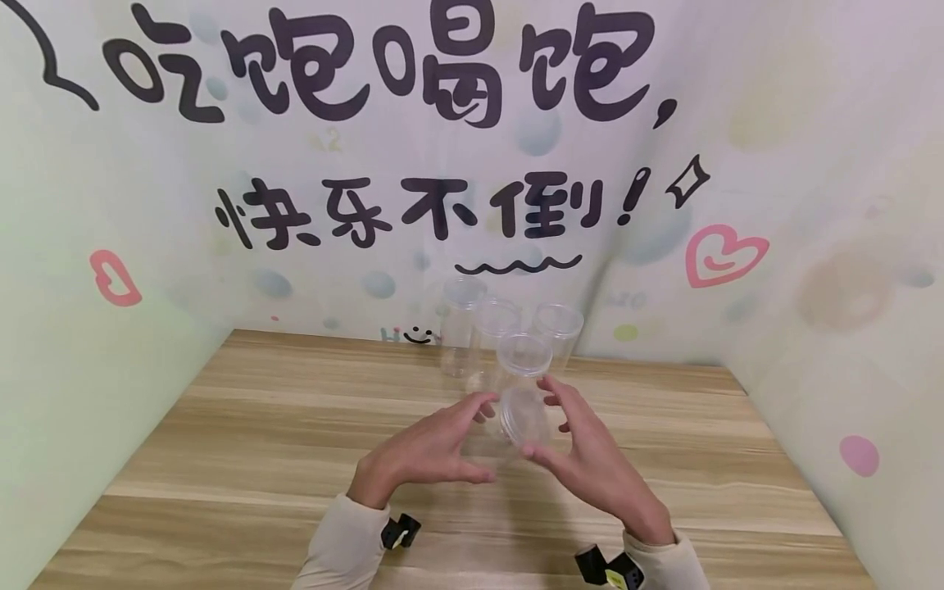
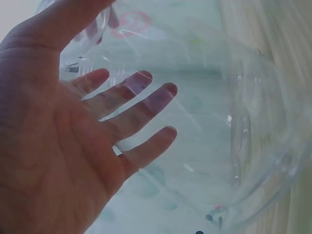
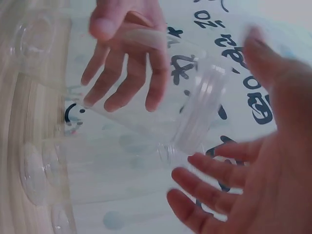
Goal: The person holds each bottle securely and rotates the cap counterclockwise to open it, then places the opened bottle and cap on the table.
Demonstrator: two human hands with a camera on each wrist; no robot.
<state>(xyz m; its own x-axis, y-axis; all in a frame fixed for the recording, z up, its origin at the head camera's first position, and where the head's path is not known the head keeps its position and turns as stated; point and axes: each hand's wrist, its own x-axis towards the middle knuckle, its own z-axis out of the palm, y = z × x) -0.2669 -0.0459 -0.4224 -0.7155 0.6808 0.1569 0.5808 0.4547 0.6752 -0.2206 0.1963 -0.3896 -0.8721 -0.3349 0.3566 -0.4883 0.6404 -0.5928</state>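
Note:
Between my hands in the head view, a clear plastic jar (image 1: 525,418) leans to one side with its round lidded end toward me. My left hand (image 1: 431,447) is at its left, thumb and fingers spread apart. On the other side my right hand (image 1: 593,451) has its fingers extended and a wide gap from the thumb. Through the clear plastic in the left wrist view, the left fingers (image 2: 146,105) show spread. The right wrist view shows the jar's ribbed lid (image 3: 202,107) tilted beside the right fingers (image 3: 209,190), which are loosely bent.
Several more clear jars stand just behind, among them a front jar (image 1: 524,356), a right one (image 1: 560,328) and a tall left one (image 1: 460,328). The wood-grain table (image 1: 295,418) meets a printed backdrop (image 1: 369,279) at the back, with side walls left and right.

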